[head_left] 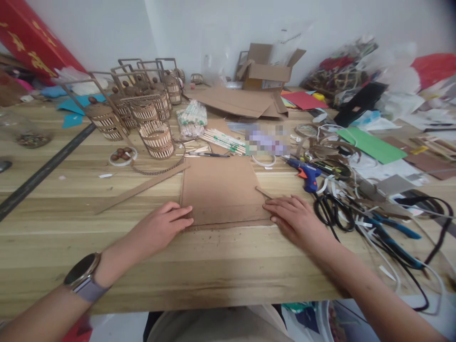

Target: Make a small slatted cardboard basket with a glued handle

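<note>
A flat sheet of brown cardboard [221, 185] lies on the wooden table in front of me. Along its near edge runs a narrow cardboard strip [228, 216]. My left hand [167, 221] rests at the sheet's lower left corner, fingers stretched out and slightly apart, the tips touching the cardboard. On the opposite side, my right hand [294, 218] has its extended fingers on the lower right edge, with the thumb close to the near corner. A thin brown piece [262, 192] sticks out beside the right fingertips. Neither hand is lifting the sheet.
Several small bamboo lanterns [156, 140] stand at the back left. A long cardboard strip [142, 187] lies left of the sheet. To the right are a blue glue gun [308, 175], coiled black cable [333, 211] and blue-handled pliers [395, 237]. A cardboard box [269, 72] stands behind.
</note>
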### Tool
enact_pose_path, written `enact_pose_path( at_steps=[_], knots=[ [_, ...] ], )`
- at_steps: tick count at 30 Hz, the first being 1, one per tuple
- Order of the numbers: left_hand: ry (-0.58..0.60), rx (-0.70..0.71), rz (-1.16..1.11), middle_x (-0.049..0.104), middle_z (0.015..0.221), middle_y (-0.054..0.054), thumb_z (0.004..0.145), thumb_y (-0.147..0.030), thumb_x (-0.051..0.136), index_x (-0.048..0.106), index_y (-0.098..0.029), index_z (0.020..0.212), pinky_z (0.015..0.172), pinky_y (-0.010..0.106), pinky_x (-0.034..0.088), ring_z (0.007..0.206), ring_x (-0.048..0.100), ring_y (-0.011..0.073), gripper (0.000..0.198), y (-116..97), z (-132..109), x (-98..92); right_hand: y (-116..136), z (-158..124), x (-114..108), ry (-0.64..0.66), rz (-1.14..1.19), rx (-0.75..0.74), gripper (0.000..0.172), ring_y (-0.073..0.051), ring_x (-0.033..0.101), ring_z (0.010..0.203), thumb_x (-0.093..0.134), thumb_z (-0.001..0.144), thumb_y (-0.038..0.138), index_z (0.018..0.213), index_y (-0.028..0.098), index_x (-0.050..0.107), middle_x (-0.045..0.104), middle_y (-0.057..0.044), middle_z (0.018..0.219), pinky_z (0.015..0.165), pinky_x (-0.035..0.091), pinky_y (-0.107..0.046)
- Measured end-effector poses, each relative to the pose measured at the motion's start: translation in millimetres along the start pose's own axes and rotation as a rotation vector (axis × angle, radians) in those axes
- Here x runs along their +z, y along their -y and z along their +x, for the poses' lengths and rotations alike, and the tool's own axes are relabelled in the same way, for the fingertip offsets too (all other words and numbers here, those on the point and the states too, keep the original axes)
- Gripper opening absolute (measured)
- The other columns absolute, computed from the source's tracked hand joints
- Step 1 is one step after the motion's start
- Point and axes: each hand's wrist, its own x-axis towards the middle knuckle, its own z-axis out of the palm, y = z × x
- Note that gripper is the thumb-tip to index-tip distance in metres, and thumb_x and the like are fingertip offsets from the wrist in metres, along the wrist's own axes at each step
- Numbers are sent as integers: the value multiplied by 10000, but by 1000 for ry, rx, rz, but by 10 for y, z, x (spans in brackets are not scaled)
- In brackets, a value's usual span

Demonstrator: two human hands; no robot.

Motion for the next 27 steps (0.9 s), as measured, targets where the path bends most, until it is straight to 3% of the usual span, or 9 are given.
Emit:
enact_pose_path(
  at_steps=[5,12,22,27],
  knots=[
    [56,1,-10,665,1287,103,977,-112,392,708,-191,1152,903,379,562,1069,566,225,370,7,22,-20,12,9,-13,10,1,16,311,-252,632,1127,444,964,220,1179,241,668,730,-77,1187,1016,398,-508],
    [30,-34,-50,665,1283,100,963,-95,446,710,-200,1146,995,374,528,1177,562,217,338,-10,18,-8,20,9,-14,5,-5,12,320,-255,632,1119,452,945,196,1173,243,672,731,-78,1177,1021,393,-508],
    [22,-18,1,669,1262,94,974,-97,422,711,-194,1112,947,347,546,1125,582,207,335,-15,42,-21,36,14,-27,-4,-14,8,310,-247,633,1105,440,944,183,1165,230,652,732,-85,1164,1028,386,-504],
    [93,-2,-20,656,1221,100,943,-57,431,704,-178,1008,898,354,538,1077,575,217,305,-24,133,-27,32,19,-22,5,-7,14,313,-254,635,1102,452,930,178,1158,234,660,732,-85,1166,1021,393,-518]
  ],
)
